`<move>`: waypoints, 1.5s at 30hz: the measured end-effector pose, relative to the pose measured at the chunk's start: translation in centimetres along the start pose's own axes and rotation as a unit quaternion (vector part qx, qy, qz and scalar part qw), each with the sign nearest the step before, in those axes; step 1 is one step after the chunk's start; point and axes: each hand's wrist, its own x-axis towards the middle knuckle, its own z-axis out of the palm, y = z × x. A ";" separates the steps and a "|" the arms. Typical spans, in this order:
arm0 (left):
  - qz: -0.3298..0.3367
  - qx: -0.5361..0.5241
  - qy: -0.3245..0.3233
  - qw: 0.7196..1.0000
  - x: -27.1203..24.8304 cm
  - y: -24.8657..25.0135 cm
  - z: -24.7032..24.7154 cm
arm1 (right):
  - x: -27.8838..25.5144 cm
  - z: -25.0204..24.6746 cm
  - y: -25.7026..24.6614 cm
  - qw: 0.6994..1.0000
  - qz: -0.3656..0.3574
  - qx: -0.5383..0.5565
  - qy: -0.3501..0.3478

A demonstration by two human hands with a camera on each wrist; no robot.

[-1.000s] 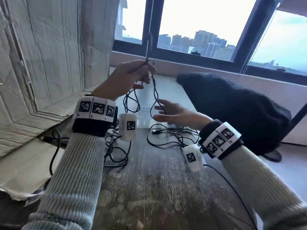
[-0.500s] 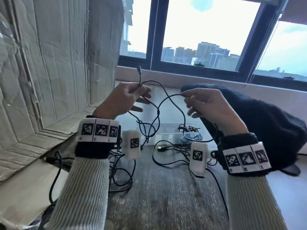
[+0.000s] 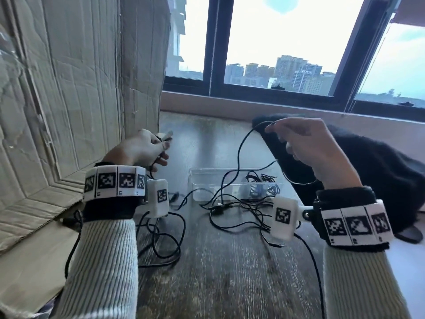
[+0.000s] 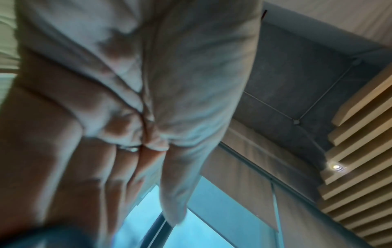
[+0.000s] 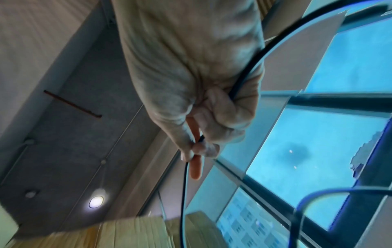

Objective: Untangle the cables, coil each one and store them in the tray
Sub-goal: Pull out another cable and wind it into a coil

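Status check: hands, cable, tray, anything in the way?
Right hand pinches black cable, raised. Left hand grips its plug end. Tray holds some cable. Loose tangle on the table in front of it.

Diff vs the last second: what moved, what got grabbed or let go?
The right hand rose from near the table and pinched the black cable, then drew it rightward. The left hand dropped from window height, holding the cable's other end, so the hands spread apart. Unchanged: the tray with its stored cables, the loose tangle on the table.
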 end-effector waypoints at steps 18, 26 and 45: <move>0.156 -0.120 -0.210 0.958 -1.9 3.1 3.2 | 1.3 -4.0 1.7 0.942 0.021 0.112 0.315; 0.179 -0.201 -0.149 0.951 -1.2 1.1 0.2 | 0.4 -4.6 1.7 0.968 0.070 0.074 0.230; 0.191 -0.164 0.059 0.966 -2.6 5.6 5.0 | -1.3 4.5 -2.8 0.974 0.013 -0.028 -0.223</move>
